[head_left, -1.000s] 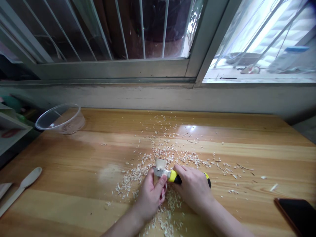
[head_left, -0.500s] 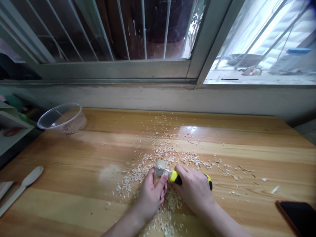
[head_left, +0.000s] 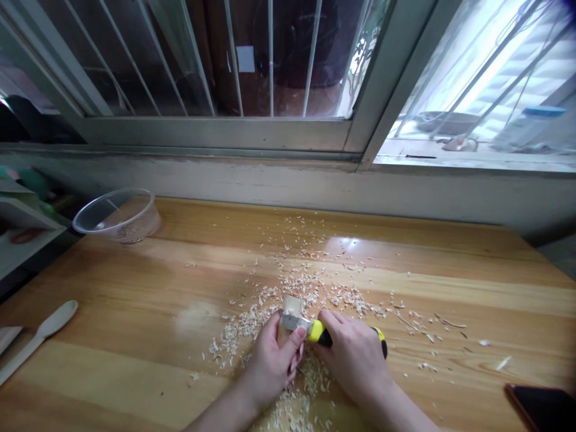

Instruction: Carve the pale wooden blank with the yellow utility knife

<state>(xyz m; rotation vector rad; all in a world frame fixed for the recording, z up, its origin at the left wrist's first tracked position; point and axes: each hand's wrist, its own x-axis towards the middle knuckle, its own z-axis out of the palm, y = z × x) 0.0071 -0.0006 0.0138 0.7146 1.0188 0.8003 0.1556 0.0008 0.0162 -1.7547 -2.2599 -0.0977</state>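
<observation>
My left hand (head_left: pixel 274 354) is closed around a small pale piece of wood (head_left: pixel 293 305), whose squared end sticks out above the fingers. In my right hand (head_left: pixel 353 348) is a carving knife with a yellow and black handle (head_left: pixel 320 333). Its short metal blade (head_left: pixel 294 323) lies across the face of the wood, and my left thumb presses near the base of the blade. The lower part of the wood is hidden in my palm. Wood shavings (head_left: pixel 252 318) lie scattered on the table around and under both hands.
A clear plastic tub (head_left: pixel 130 222) with some shavings inside stands at the back left. A wooden spoon (head_left: pixel 51 324) rests at the left edge of the wooden table (head_left: pixel 135 312). A dark phone (head_left: pixel 544 408) lies at the lower right. Behind the table is a barred window (head_left: pixel 216 129).
The view has tilted slightly, so the scene sits a little lower. The blade has shifted slightly along the wood toward my left thumb; both hands keep their hold.
</observation>
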